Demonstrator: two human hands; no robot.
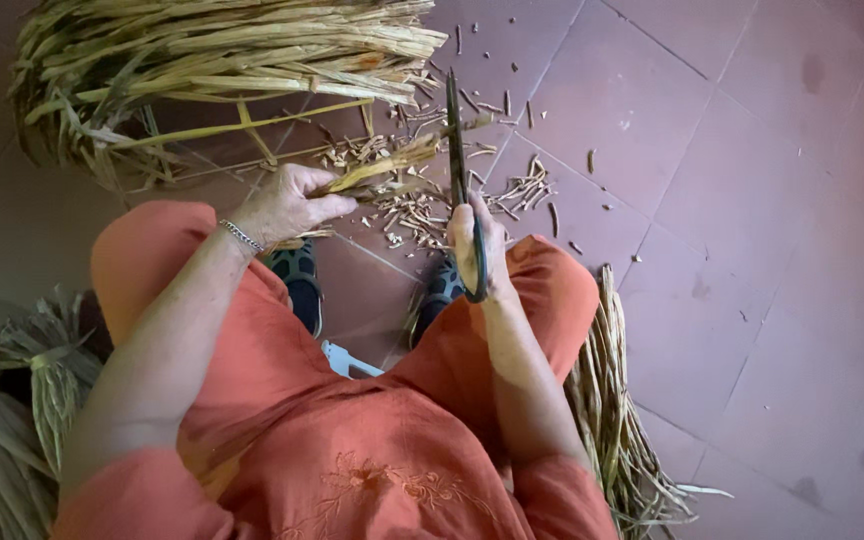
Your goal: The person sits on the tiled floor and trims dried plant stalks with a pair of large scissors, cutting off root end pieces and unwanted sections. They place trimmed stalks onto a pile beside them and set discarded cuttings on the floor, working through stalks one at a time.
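Scissors (459, 170) stand blades-up in the right hand (476, 245), fingers wrapped through the handles. Left hand (287, 205) grips a bundle of dried straw (382, 170), its tip touching the blades, above a scatter of cut bits (422, 210) on the tiled floor (752, 200).

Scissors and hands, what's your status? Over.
Left hand grips straw bundle. Right hand holds scissors, blades at bundle tip. Cut bits litter floor.
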